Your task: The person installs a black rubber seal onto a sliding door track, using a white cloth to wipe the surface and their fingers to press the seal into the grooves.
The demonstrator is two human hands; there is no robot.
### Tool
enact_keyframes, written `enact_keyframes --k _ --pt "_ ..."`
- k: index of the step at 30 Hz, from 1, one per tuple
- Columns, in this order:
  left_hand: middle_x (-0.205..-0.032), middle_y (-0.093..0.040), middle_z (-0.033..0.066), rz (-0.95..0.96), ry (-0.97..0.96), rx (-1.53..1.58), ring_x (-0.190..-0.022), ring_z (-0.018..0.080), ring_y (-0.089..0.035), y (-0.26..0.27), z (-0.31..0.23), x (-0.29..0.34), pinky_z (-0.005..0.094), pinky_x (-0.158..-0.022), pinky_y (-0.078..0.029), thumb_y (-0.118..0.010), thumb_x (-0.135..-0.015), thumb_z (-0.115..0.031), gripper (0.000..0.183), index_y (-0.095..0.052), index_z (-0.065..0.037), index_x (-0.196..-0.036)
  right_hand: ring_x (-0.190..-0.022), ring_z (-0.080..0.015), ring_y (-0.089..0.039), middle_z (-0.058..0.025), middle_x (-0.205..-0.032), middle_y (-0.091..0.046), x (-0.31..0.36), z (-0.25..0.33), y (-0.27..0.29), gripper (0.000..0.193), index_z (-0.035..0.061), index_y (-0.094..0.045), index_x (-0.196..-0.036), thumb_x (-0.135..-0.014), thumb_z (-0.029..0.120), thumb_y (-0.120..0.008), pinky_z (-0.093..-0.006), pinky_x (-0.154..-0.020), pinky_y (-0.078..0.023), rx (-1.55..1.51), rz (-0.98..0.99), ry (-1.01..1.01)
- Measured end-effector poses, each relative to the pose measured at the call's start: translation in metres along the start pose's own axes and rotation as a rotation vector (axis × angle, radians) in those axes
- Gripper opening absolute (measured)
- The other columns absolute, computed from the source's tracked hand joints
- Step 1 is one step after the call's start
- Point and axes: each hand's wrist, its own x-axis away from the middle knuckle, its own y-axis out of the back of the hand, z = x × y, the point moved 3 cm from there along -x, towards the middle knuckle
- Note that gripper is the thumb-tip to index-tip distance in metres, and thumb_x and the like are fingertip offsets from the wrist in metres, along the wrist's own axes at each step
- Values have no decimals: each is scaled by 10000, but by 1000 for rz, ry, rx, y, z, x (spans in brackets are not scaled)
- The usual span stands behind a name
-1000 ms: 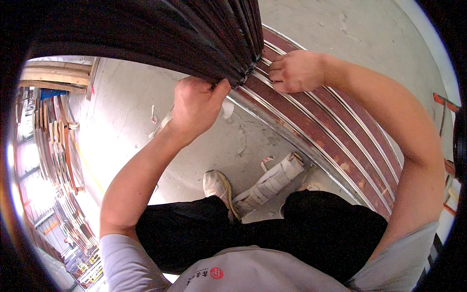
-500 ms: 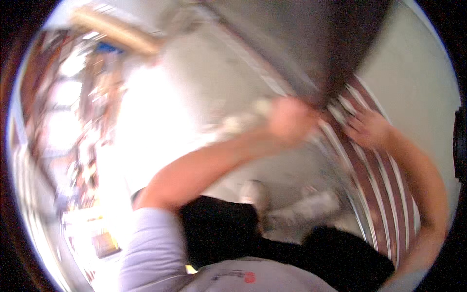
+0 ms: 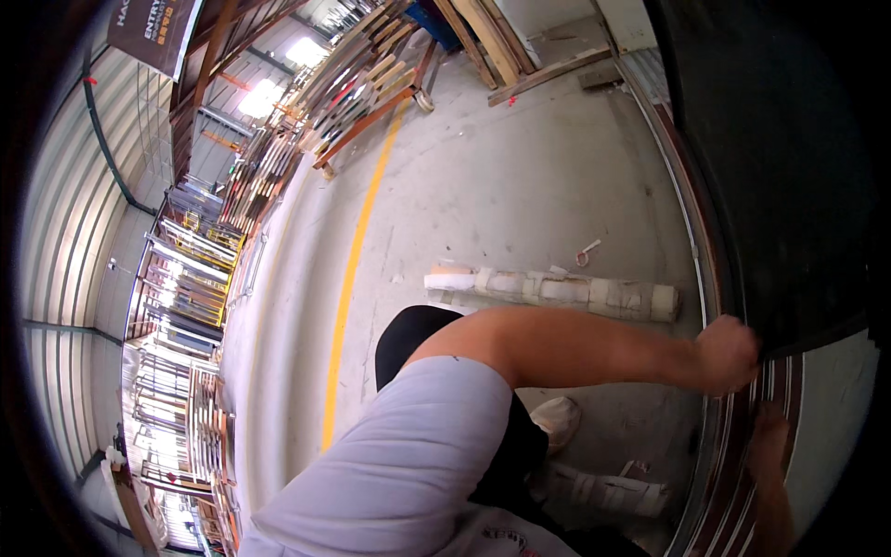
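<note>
A large dark sheet [image 3: 780, 176], almost black, fills the upper right and covers part of the long brown profiles with pale stripes [image 3: 733, 473]. My left arm reaches across to the right. Its hand [image 3: 729, 356] is closed at the sheet's near corner and appears to grip its edge; the fingertips are hidden. Just nearer to me, my right hand [image 3: 768, 436] rests against the striped profiles. It is dim and its fingers are hard to make out.
Wrapped rolls [image 3: 557, 290] lie on the concrete floor beside the profiles, one near my shoe [image 3: 557, 422]. A yellow line [image 3: 357, 251] runs along the floor. Racks of long bars [image 3: 371, 102] stand far left, with wooden beams [image 3: 483, 42] at the back.
My view has swung left and steadied, so the sheet and both hands sit farther right. My left hand stays at the sheet's corner. My right hand's spread fingers no longer show clearly.
</note>
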Motion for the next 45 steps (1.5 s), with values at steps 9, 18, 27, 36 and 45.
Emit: enact_keyframes --k 9,18,27,36,45 --pt "-718 -670 198 -221 -215 -126 -725 384 -676 -8 -3 -4 462 -685 -551 -665 -757 -226 236 -691 -6 -674 -610 -91 -483 -6 -766 -572 -2 -5 -15 134 93 -586 -876 -963 174 -522 -223 -484 -358 -1168 -92 -626" --pt "-708 -671 202 -222 -198 -117 -712 377 -684 -6 -6 -5 470 -664 -553 -664 -751 -211 211 -700 -14 -686 -607 -327 -505 -167 -658 -548 -4 -10 1 187 -51 -560 -865 -918 119 -620 -420 -565 -377 183 -235 82" --pt "-764 -675 212 -109 -138 -93 -772 372 -686 -2 -2 3 459 -719 -566 -658 -756 -200 190 -723 -21 -756 -729 -423 -621 -232 -761 -610 8 50 9 119 -15 -609 -846 -878 89 -657 -486 -693 -504 608 -320 161" --pt "-770 -695 120 -49 -165 20 -716 315 -691 15 19 13 427 -660 -569 -688 -778 -212 122 -779 -166 -846 -854 -444 -628 -261 -867 -663 -11 54 -9 268 -62 -662 -898 -916 197 -596 -492 -792 -485 181 -228 -65" --pt "-684 -631 200 -203 -294 -80 -624 362 -631 0 19 10 419 -581 -489 -675 -869 -165 234 -651 21 -728 -494 -175 -497 -67 -591 -505 2 24 -31 304 -21 -599 -819 -972 241 -580 -371 -426 -361 -1570 268 -683"
